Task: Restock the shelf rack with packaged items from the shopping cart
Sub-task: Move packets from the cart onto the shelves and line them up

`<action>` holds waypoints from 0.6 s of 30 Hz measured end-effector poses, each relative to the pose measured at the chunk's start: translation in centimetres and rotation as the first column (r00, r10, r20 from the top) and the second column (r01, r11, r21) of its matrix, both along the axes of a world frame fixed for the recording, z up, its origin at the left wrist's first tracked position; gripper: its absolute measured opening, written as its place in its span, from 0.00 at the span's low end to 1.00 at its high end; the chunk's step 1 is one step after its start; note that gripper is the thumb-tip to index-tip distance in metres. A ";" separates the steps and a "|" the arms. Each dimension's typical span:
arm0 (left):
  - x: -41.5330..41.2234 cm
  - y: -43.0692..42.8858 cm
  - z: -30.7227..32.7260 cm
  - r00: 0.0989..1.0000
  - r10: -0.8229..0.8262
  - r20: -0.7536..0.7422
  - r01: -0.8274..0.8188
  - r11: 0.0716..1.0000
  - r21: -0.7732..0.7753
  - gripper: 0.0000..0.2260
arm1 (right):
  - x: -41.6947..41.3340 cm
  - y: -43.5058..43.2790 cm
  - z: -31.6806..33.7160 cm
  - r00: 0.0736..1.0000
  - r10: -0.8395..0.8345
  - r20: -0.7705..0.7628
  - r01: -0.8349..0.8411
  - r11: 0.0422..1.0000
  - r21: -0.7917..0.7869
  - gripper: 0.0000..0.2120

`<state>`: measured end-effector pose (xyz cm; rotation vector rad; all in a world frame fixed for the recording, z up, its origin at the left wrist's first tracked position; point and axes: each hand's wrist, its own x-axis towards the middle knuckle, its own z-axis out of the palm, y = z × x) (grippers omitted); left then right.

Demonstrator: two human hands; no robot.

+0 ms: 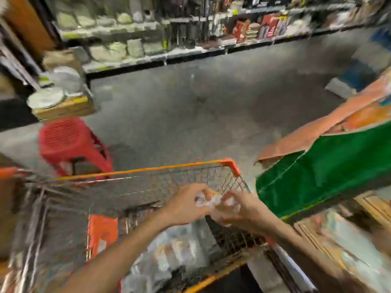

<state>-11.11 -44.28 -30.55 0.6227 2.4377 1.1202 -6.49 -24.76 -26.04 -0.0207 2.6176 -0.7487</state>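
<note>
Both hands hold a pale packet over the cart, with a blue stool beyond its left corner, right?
No: the head view shows the stool is red, not blue. The left hand and right hand do hold the packet over the cart.

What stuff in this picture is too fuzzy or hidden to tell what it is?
All in the head view:
- The packet between the left hand and right hand: fingers and blur hide its label.
- Bags in the shopping cart: blurred, cannot be counted.
- Goods on the far shelves: small and smeared.
- The green box: cut off by the right edge.
</note>
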 end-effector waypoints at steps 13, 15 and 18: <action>10.5 -13.3 -22.7 0.707 0.486 0.515 -0.366 0.873 -0.322 0.09 | 2.7 -16.8 -25.9 0.858 0.336 0.390 -0.412 0.902 0.129 0.36; 12.0 -14.0 -24.8 0.648 0.531 0.546 -0.405 0.847 -0.344 0.12 | 3.6 -18.4 -28.5 0.827 0.392 0.403 -0.492 0.852 0.179 0.39; 13.5 -14.9 -27.2 0.595 0.572 0.564 -0.383 0.819 -0.427 0.18 | 4.5 -20.1 -31.8 0.774 0.451 0.444 -0.586 0.776 0.234 0.40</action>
